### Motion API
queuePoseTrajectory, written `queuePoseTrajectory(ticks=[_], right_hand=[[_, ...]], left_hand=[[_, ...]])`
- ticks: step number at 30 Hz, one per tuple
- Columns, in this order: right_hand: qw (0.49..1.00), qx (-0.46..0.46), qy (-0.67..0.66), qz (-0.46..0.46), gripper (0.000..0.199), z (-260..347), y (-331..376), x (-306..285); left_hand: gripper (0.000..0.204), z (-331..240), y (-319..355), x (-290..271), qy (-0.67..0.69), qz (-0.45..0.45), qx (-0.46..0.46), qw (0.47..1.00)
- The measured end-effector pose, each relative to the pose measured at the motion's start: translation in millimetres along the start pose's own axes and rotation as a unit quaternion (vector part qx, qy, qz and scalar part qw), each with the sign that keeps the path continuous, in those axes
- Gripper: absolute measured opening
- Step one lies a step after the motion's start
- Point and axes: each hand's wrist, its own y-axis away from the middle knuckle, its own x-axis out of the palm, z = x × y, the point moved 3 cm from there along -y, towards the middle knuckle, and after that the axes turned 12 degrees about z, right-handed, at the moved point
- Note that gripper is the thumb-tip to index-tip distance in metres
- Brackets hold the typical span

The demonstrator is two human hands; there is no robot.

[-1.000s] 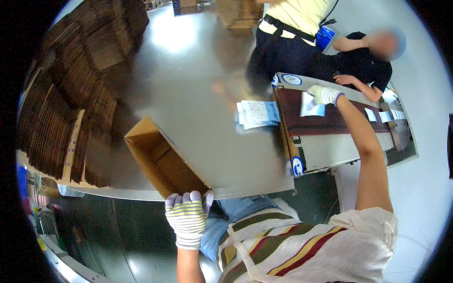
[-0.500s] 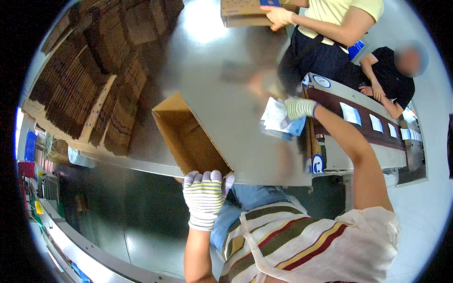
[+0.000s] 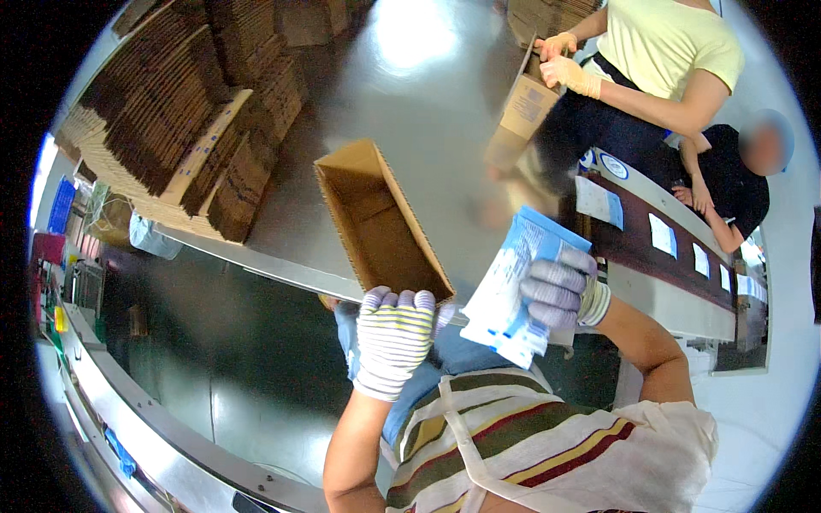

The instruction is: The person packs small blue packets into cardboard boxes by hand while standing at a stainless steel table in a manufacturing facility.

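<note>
An open cardboard box (image 3: 363, 205) stands on the metal table, its inside bare brown board. My left hand (image 3: 393, 342), in a striped knit glove, is closed on the box's near edge, fingers over the rim. My right hand (image 3: 560, 291), gloved alike, grips soft blue-and-white plastic packets (image 3: 513, 282) from their right side. They seem to be more than one, overlapping; how many I cannot tell. The packets are held up above the table's near edge, to the right of the box and apart from it.
Stacks of flattened cardboard boxes (image 3: 154, 128) fill the table's left side. On the right, a conveyor belt (image 3: 637, 224) carries several packets in a row (image 3: 663, 235). Across the table a co-worker in orange gloves handles another box (image 3: 526, 107). A second person sits beyond the belt.
My right hand has lifted the packets off the table by the belt's end and brought them nearer me. My left hand still holds the box. The co-worker's box has come down toward the table.
</note>
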Motion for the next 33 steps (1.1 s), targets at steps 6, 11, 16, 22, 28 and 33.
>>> queuePoseTrajectory(ticks=[6, 11, 16, 22, 28, 33], right_hand=[[0.998, -0.041, -0.035, 0.024, 0.012, -4, -50, 12], [0.891, -0.086, 0.442, -0.063, 0.008, 8, -114, 26], [0.813, -0.09, 0.572, -0.059, 0.023, 12, -163, 11], [0.707, -0.031, 0.705, -0.039, 0.048, 9, -148, 9], [0.417, 0.183, 0.889, -0.045, 0.047, 0, -139, -35], [0.3, 0.38, 0.875, -0.015, 0.09, -2, -145, -31]], left_hand=[[0.015, 2, 3, 0, 0.003, 0.012, 0.03, 0.999], [0.013, -7, 2, 5, 0.007, -0.008, 0.051, 0.999], [0.023, -10, 2, 8, -0.008, 0.04, 0.02, 0.999], [0.023, -5, 12, 4, -0.028, 0.012, 0.031, 0.999], [0.024, -4, 8, -29, 0.0, -0.164, 0.1, 0.981], [0.014, 58, -90, -64, 0.201, -0.066, -0.044, 0.976]])
